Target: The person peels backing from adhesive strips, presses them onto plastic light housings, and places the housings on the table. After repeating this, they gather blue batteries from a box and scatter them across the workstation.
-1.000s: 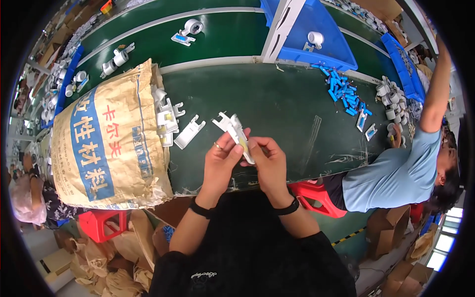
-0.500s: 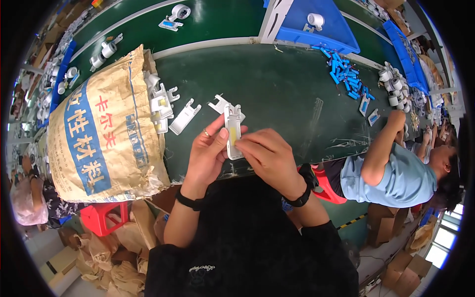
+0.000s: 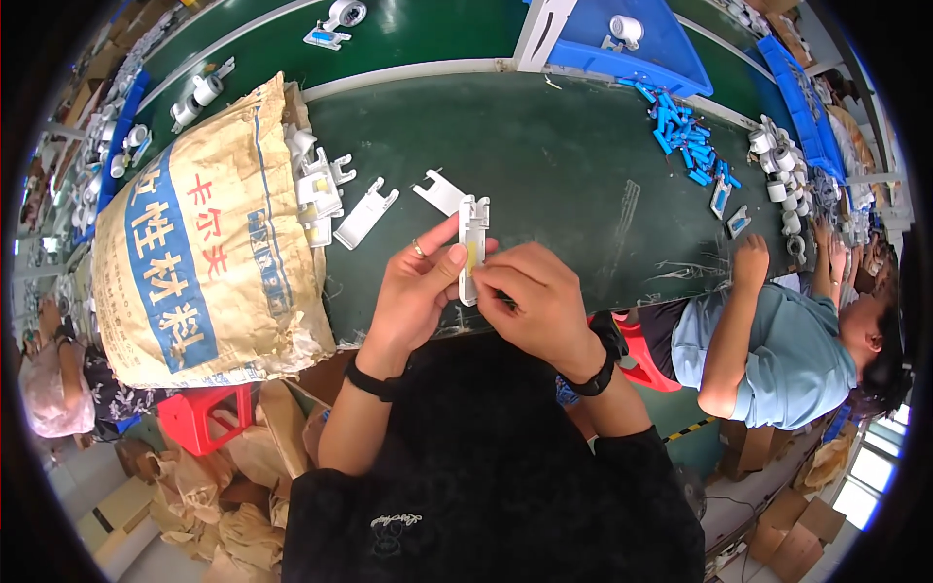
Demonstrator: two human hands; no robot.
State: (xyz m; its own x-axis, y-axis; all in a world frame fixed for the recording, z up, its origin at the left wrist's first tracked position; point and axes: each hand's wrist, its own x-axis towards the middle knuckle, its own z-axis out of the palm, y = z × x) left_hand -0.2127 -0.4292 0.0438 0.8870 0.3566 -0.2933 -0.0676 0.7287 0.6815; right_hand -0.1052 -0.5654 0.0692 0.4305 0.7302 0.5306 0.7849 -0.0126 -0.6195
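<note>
A slim white plastic housing (image 3: pixel 468 282) with a yellow strip (image 3: pixel 472 255) inside stands nearly upright over the bench's near edge. My left hand (image 3: pixel 413 296) is closed around its left side, thumb on the front near the strip. The fingers of my right hand (image 3: pixel 536 303) are pinched together against the housing's lower right edge, beside the strip; whether they also grip something small is hidden. Just behind, a similar white housing (image 3: pixel 440 192) lies on the bench. Another white housing (image 3: pixel 366 214) rests to the left, near the sack.
A big paper sack (image 3: pixel 209 233) lies at the left with white housings (image 3: pixel 319 194) at its mouth. Blue cylindrical cells (image 3: pixel 685 136) are heaped at the right, near a blue bin (image 3: pixel 632 63). A co-worker (image 3: pixel 768 340) sits at right. Conveyor belt (image 3: pixel 428 34) runs behind.
The housing in my hands has turned so it shows narrower, both hands still on it. The co-worker's hand has moved left, nearer the bench edge. The whole view has shifted slightly.
</note>
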